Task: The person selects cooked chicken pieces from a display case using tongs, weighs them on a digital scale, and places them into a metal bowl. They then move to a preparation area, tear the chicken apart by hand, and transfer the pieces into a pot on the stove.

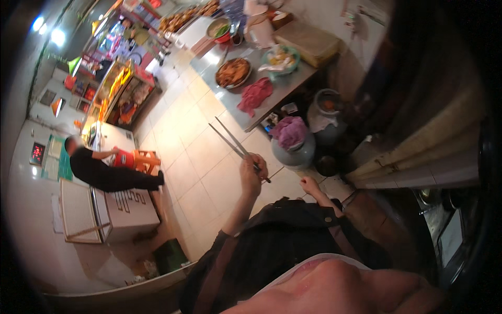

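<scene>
My left hand (253, 172) is closed around the dark grip of a long, two-pronged metal utensil (229, 137), tongs or chopsticks; which of them I cannot tell. Its prongs are slightly apart and point away from me over the tiled floor. Held low at my front, my right hand (311, 185) has curled fingers and shows nothing in them. Beyond the hands, a metal-topped table (200, 62) bears a round dish of reddish-brown food (233, 72), a red cloth (255, 95) and a green basin with pale items (281, 60).
Beside the table stand a gas cylinder (294, 151) topped by a purple cloth (290, 131) and a lidded container (325, 106). To the left, a person in black (102, 170) handles a red bucket (124, 159) near orange stools (147, 160) and a white chest freezer (129, 212).
</scene>
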Motion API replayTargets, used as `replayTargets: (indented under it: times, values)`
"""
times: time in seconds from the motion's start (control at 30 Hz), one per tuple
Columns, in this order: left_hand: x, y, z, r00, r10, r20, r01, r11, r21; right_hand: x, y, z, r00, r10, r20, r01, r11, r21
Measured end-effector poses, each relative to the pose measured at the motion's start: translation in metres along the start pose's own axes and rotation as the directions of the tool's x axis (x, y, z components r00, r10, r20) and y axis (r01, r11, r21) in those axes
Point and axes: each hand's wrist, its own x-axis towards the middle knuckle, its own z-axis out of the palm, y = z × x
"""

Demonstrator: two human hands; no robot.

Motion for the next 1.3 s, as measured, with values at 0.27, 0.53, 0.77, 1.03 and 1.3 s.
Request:
replayTargets:
  times: [0.27, 0.53, 0.77, 1.03, 1.3]
  values:
    - [0.025, 0.069, -0.162, 0.904, 0.107, -0.414, -0.162, 0.982, -0.101, 0.179, -0.256, -0.009, 0.911, -0.391, -0.132, 0.307, 0.855, -0.417]
    - [0.09, 0.07, -0.313, 0.818, -0.051, -0.573, 0.037, 0.999, -0.037, 0.384, -0.35, -0.027, 0.906, -0.29, -0.309, 0.042, 0.786, -0.616]
    - [0.213, 0.155, -0.419, 0.708, -0.122, -0.696, 0.112, 0.992, -0.06, 0.491, -0.299, 0.003, 0.997, 0.014, -0.077, -0.063, 0.732, -0.678]
    - [0.343, 0.197, -0.529, 0.687, -0.157, -0.71, 0.18, 0.983, -0.043, 0.54, -0.653, 0.047, 0.962, -0.259, 0.087, 0.271, 0.859, -0.435]
    - [0.514, 0.215, -0.619, 0.806, -0.426, -0.411, 0.389, 0.905, -0.174, 0.84, -0.674, 0.132, 0.92, -0.024, -0.391, -0.189, 0.847, -0.497]
